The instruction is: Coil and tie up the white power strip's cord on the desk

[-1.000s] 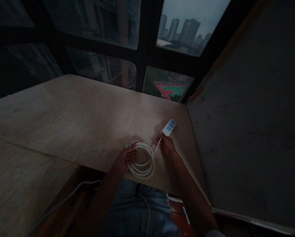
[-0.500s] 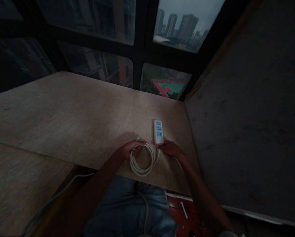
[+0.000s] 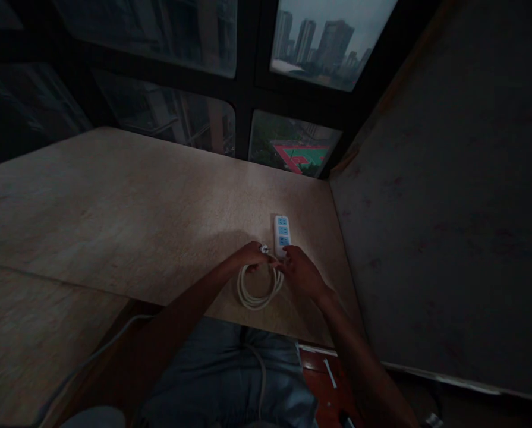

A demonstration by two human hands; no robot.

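A white power strip [image 3: 280, 235] with blue socket faces lies on the wooden board, its near end by my right hand. Its white cord [image 3: 253, 304] is wound into a round coil close to the board's front edge. My left hand [image 3: 250, 255] is closed on the top left of the coil, and the plug [image 3: 264, 249] sticks out by its fingertips. My right hand [image 3: 298, 270] grips the coil's upper right side, thumb and fingers close to the cord, beside the strip's near end. Some fingers of both hands are hidden.
The pale board [image 3: 159, 196] runs back to a dark-framed window [image 3: 243, 89]. A grey wall [image 3: 435, 226] stands at the right. Another pale cable [image 3: 91, 356] hangs at the lower left. A white strip [image 3: 330, 373] lies on the reddish floor.
My right hand has moved left from the strip's near end onto the cord coil. The plug now shows at my left fingertips. The view has shifted slightly.
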